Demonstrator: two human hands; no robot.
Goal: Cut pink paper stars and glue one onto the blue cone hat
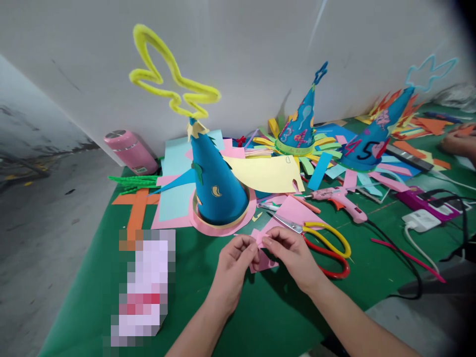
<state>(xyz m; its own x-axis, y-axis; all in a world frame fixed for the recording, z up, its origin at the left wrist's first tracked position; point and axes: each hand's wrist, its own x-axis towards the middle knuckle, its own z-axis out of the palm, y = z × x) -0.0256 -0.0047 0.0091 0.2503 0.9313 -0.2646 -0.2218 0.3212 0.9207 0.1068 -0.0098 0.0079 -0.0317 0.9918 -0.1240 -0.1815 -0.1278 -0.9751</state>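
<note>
My left hand and my right hand meet above the green table, both pinching a small piece of pink paper between thumb and fingers. Just beyond them stands a blue paper cone hat on a pink paper ring, topped by a bent yellow pipe cleaner. Scissors with yellow and red handles lie immediately right of my right hand. A larger pink sheet rests behind the scissors.
A pink glue gun with a black cord, a white power strip, two more decorated blue cone hats, coloured paper scraps, a pink bottle, green pipe cleaners. Another person's hand rests far right. A blurred patch lies near left.
</note>
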